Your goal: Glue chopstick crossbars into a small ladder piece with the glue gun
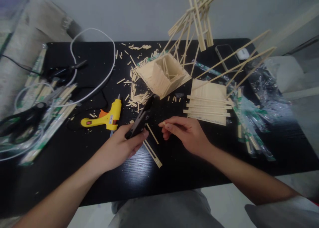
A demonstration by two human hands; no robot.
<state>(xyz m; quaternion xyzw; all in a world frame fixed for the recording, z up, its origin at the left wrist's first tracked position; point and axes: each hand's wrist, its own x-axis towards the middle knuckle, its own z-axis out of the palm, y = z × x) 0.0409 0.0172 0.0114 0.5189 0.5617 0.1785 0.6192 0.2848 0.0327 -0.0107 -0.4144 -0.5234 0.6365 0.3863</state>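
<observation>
My left hand (122, 146) grips a black cutting tool (142, 116) that points up and to the right over the black table (74, 174). My right hand (184, 131) is closed in a pinch on a short piece of wooden stick (161, 124) just right of the tool's handle. Long wooden sticks (152, 145) lie on the table between and below both hands. Behind them stand a small box of sticks (163, 75) and a flat panel of sticks (209, 103).
A yellow glue gun (106, 117) with a white cable (99, 58) lies left of my left hand. Black scissors (22, 120) and wrapped chopsticks (46, 121) sit at the far left. Stick offcuts (136, 95) litter the middle. A tall stick frame (196, 18), plastic wrappers (249, 121) and a phone (225, 57) are at right.
</observation>
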